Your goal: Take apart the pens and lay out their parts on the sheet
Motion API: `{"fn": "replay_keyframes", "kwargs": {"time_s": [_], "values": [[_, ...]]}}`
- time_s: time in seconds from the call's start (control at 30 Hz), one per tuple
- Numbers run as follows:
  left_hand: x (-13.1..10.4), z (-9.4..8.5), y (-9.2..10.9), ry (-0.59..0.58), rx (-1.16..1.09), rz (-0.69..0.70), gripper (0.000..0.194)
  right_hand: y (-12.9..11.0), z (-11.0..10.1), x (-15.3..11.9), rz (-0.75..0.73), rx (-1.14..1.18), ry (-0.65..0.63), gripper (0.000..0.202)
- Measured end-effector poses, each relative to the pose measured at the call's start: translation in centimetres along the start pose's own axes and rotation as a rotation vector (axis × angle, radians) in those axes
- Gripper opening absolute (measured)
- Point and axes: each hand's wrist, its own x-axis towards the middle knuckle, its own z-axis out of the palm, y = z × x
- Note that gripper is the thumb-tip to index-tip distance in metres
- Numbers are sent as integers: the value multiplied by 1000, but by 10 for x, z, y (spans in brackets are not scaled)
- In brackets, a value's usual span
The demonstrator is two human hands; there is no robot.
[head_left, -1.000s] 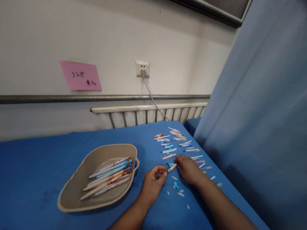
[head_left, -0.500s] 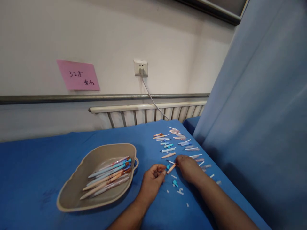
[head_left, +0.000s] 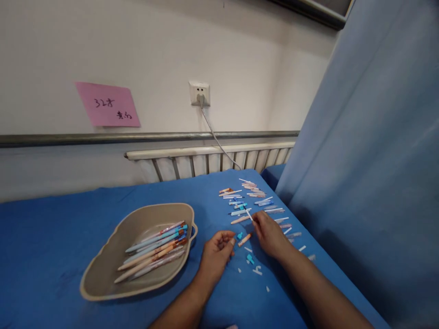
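Observation:
My right hand (head_left: pixel 269 230) pinches a thin white refill (head_left: pixel 248 214) with a dark tip, held above the rows of pen parts. My left hand (head_left: pixel 216 253) is just left of a small teal clip (head_left: pixel 239 236), thumb and fingers curled close together; whether anything small is between them is hidden. An orange pen piece (head_left: pixel 244 240) lies on the blue cloth between the hands. Below it are another teal clip (head_left: pixel 250 259) and small white pieces (head_left: pixel 257 270). A peach barrel (head_left: pixel 240 220) rests beyond the hands, near light blue barrels.
A beige basin (head_left: pixel 137 299) holding several pens stands on the blue cloth (head_left: pixel 44 246) at left. Several pen parts lie in rows at the right edge, beside a blue curtain (head_left: pixel 370 151). Behind are a white rail (head_left: pixel 192 151) and a plugged-in cable (head_left: pixel 219 147).
My right hand has lifted a white refill from the cloth and moved slightly up. The orange piece beside it is now released. My left hand has barely moved.

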Motion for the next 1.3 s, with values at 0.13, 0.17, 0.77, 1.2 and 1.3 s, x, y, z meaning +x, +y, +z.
{"fn": "replay_keyframes", "kwargs": {"time_s": [0.13, 0.17, 0.77, 1.2, 1.3], "values": [[1, 0, 2, -8, -10, -3, 30, -1, -2, -2, -60, 91, 17, 13], [1, 0, 2, -10, -18, -2, 31, -2, -4, -3, -82, 107, 14, 12], [4, -8, 5, -161, -163, 32, 30, -33, -14, -11, -98, 407, -144, 15], [4, -11, 10, -180, -392, -127, 24, -4, -19, -16, -154, 66, -485, 14], [3, -10, 8, -233, -339, -144, 28, -11, -14, -16, -207, -84, -515, 15]]}}
